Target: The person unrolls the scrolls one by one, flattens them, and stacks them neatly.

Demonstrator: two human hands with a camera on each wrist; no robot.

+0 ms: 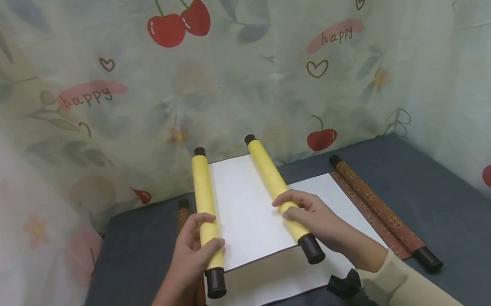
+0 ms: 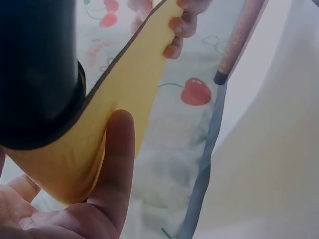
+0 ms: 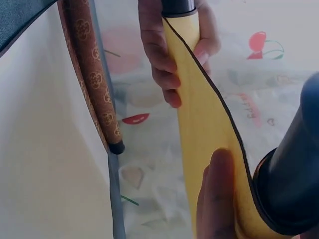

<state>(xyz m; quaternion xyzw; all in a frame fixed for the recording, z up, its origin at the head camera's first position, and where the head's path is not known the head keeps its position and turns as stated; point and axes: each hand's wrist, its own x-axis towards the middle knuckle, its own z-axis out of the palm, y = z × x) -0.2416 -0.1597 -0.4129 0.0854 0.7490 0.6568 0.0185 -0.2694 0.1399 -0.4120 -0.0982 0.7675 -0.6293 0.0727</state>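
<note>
A yellow hanging scroll (image 1: 244, 206) is partly unrolled and held up in the air, its white sheet facing me between two rolled ends with black knobs. My left hand (image 1: 193, 248) grips the left roll near its lower knob, thumb across the front. On the other side my right hand (image 1: 309, 217) grips the right roll, thumb and fingertips on its yellow face. Below lies a larger brown-patterned scroll (image 1: 339, 189), spread open on the table with its white sheet up. Both wrist views show the yellow back (image 2: 134, 74) of the raised scroll, with fingers against it.
The dark grey table (image 1: 466, 226) runs back to a cloth wall (image 1: 235, 85) printed with cherries, which also closes off both sides. Brown rolls flank the lower sheet, the right one (image 1: 394, 220) bearing black knobs. A thin looped wire (image 1: 398, 122) stands at the back right corner.
</note>
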